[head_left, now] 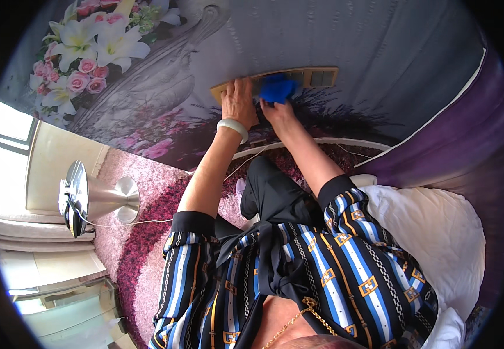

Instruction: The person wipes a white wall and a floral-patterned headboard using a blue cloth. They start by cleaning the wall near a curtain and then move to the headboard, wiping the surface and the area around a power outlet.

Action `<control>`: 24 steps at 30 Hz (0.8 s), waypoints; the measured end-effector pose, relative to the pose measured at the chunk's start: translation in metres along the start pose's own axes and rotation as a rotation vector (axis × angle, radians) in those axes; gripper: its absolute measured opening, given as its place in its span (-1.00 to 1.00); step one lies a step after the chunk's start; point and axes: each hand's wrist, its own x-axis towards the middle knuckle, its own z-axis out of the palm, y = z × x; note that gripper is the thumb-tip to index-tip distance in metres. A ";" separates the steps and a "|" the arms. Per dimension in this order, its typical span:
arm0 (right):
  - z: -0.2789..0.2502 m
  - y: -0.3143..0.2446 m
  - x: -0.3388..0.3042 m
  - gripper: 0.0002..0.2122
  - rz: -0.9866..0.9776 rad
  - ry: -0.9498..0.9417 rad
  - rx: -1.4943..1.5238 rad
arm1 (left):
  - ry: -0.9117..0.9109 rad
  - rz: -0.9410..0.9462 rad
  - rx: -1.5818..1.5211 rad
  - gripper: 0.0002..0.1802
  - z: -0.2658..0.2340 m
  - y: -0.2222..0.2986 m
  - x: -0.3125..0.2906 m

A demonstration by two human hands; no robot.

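Floral wall ahead, right fingers grasp blue cloth at their tips, left fingers outstretched on panel.

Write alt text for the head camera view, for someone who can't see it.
A person's right hand holds a blue cloth at a tan-framed panel on a flower-printed wall, while the left hand rests on the panel's left part. A pink and maroon rug covers the floor below.

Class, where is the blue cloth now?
The blue cloth is in the right hand at the head view's upper middle, over the tan-framed wall panel.
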 end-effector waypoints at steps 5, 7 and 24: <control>0.000 -0.010 -0.022 -0.82 -0.001 -0.129 -0.248 | -0.037 0.026 -0.014 -0.19 -0.002 -0.022 -0.008; -0.004 -0.062 -0.011 -0.84 -0.143 -0.060 -0.182 | -0.020 0.047 -0.047 -0.21 0.000 -0.017 -0.005; 0.030 0.043 -0.048 -0.57 -0.587 0.067 -0.565 | -0.109 -0.008 -0.126 -0.20 -0.005 -0.008 -0.002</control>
